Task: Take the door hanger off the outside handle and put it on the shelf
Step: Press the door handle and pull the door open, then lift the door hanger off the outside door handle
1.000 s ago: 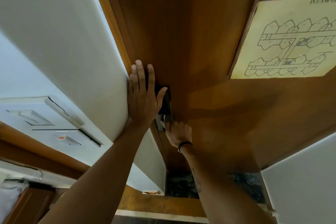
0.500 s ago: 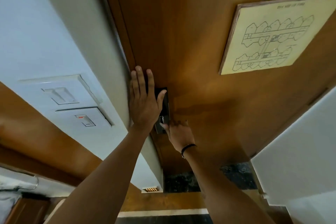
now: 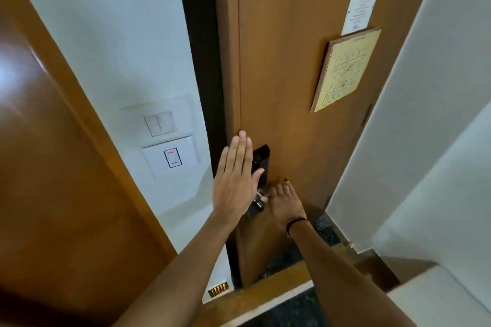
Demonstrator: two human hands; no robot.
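Observation:
I face the inner side of a brown wooden door (image 3: 281, 66). No door hanger is in view. A black lock plate (image 3: 262, 162) sits near the door's left edge, with a metal handle (image 3: 259, 198) below it. My left hand (image 3: 233, 183) is flat with straight fingers, holding nothing, and it covers the door edge and part of the lock plate. My right hand (image 3: 285, 204), with a black band on the wrist, grips the metal handle from the right. A dark strip (image 3: 202, 61) runs between the white wall and the door edge.
White switch plates (image 3: 167, 141) are on the wall to the left, beside a brown wooden panel (image 3: 53, 167). A yellow floor-plan sign (image 3: 345, 71) and a white notice (image 3: 361, 8) hang on the door. A white wall (image 3: 425, 114) stands close on the right. Dark stone floor (image 3: 287, 260) lies below.
My view has swung level and pulled back, so more of the door and wall shows. Both hands stay at the lock; the dark strip beside the door edge is now visible.

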